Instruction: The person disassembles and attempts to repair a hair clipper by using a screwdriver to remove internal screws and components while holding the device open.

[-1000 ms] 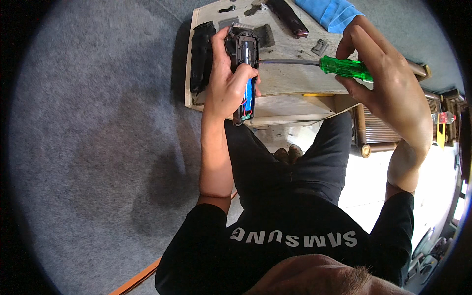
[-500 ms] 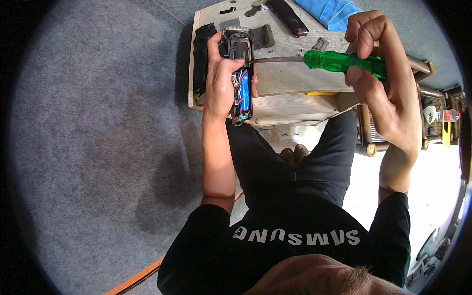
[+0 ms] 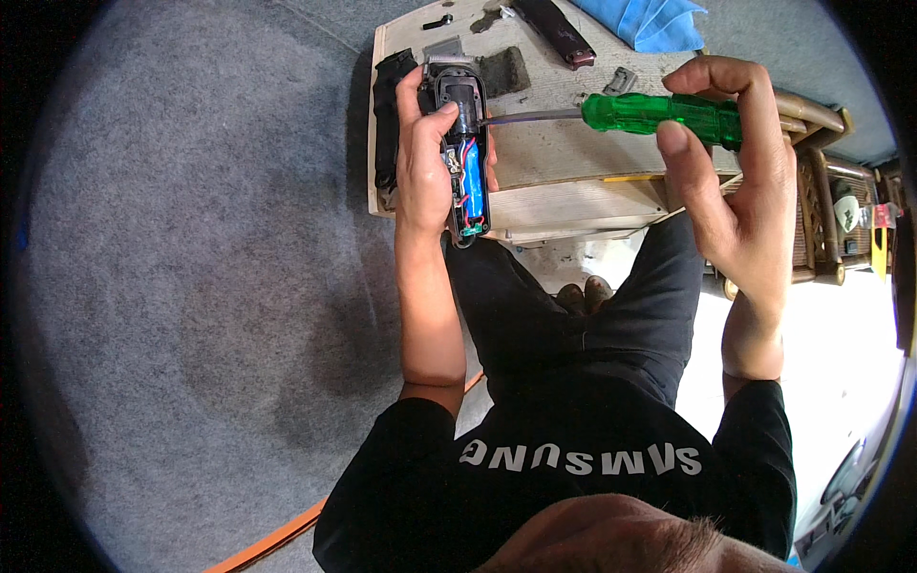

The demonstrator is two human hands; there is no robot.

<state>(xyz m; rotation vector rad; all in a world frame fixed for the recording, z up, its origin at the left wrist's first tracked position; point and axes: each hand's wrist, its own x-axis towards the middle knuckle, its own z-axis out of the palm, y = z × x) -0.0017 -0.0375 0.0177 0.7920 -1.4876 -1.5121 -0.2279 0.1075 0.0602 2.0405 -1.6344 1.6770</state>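
My left hand (image 3: 423, 158) is wrapped round an opened hair clipper (image 3: 465, 202), its thumb lying over the upper part of the body. Inside the clipper a blue battery, red wires, a dark motor and a small green board at the lower end lie bare. Its metal blade points away from me. My right hand (image 3: 740, 181) holds a screwdriver (image 3: 635, 113) by its clear green handle, thumb and forefinger spread around it; the other fingers are partly hidden. The shaft runs level to the left, and its tip meets the clipper's right edge beside the motor.
On the small pale wooden table (image 3: 544, 143) lie a dark clipper cover (image 3: 554, 33), a blue cloth (image 3: 650, 21), a grey pad (image 3: 504, 74), a small grey part (image 3: 621, 80) and a black lever (image 3: 438, 21). A black case (image 3: 388, 119) lies along its left edge. Bamboo furniture (image 3: 812, 205) stands at right.
My right thumb and forefinger have loosened and spread apart on the screwdriver handle. My left thumb has shifted slightly up and left, showing more of the motor. The screwdriver tip stays at the clipper.
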